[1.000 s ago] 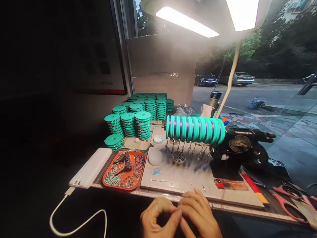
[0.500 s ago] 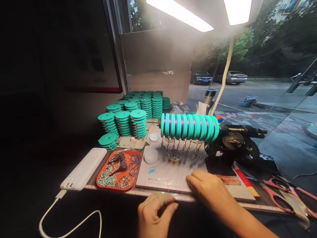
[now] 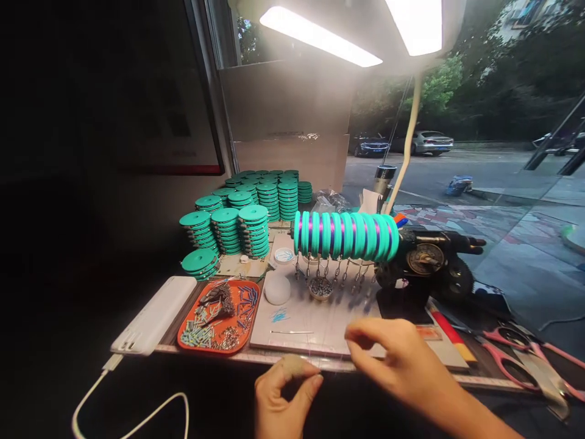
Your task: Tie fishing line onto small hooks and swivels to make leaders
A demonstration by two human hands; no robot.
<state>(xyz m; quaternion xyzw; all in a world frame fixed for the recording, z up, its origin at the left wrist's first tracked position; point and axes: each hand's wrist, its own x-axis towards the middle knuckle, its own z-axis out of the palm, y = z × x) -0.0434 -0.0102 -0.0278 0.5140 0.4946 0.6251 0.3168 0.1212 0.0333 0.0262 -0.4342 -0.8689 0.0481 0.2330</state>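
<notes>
My left hand (image 3: 286, 393) is at the front edge of the board, thumb and forefinger pinched on a thin, clear fishing line. The strand runs faintly upward toward the row of teal foam spools (image 3: 345, 236), which carry purple line. Small metal fittings (image 3: 336, 271) hang below these spools. My right hand (image 3: 390, 353) hovers over the board's front, right of the left hand, its thumb and forefinger curled close together. Whatever its tips hold is too small to make out. A thin needle-like tool (image 3: 291, 332) lies on the pale board (image 3: 331, 338) near my left hand.
A black winding machine (image 3: 425, 259) supports the spools. Left stand an orange tray (image 3: 183, 338) of small parts, a white power bank (image 3: 155, 314) and stacked teal spools (image 3: 253, 231). A bowl of metal beads (image 3: 320, 288) sits mid-board. Pink-handled scissors (image 3: 509, 366) lie right.
My right hand has lifted off the board, its thumb now visible and drawn toward the forefinger. My left hand keeps its pinch in nearly the same place. The view has shifted slightly.
</notes>
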